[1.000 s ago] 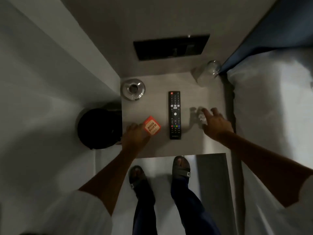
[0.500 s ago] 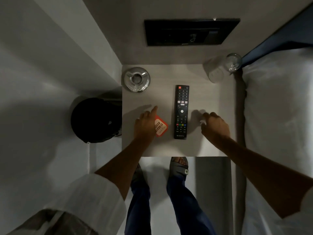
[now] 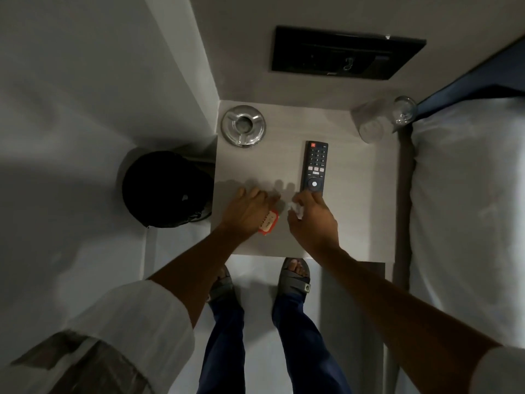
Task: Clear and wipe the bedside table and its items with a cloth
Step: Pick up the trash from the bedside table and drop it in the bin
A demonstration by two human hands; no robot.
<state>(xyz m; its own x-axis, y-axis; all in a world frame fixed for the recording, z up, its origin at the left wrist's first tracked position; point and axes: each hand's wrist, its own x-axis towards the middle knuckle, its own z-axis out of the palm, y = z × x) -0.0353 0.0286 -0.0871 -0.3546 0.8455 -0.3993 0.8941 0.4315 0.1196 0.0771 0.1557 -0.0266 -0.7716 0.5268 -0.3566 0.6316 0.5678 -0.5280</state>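
The grey bedside table point(image 3: 355, 211) carries a black remote point(image 3: 314, 163), a glass ashtray point(image 3: 243, 125) at its back left and two clear glasses point(image 3: 375, 123) at its back right. My left hand point(image 3: 250, 211) lies palm down on a small red packet point(image 3: 268, 223) near the front edge, with the fingers curled over it. My right hand point(image 3: 314, 220) covers the remote's near half and pinches a small white wad point(image 3: 297, 209) by the thumb. Whether it also touches the remote is hidden.
A black bin point(image 3: 164, 189) stands on the floor left of the table. The white bed point(image 3: 468, 200) presses against the table's right side. A black wall panel point(image 3: 346, 54) hangs behind. My sandalled feet point(image 3: 294, 275) are at the table's front edge.
My right hand has slid left from beside the remote onto its near half. My left hand has turned the red packet and settled flat over it.
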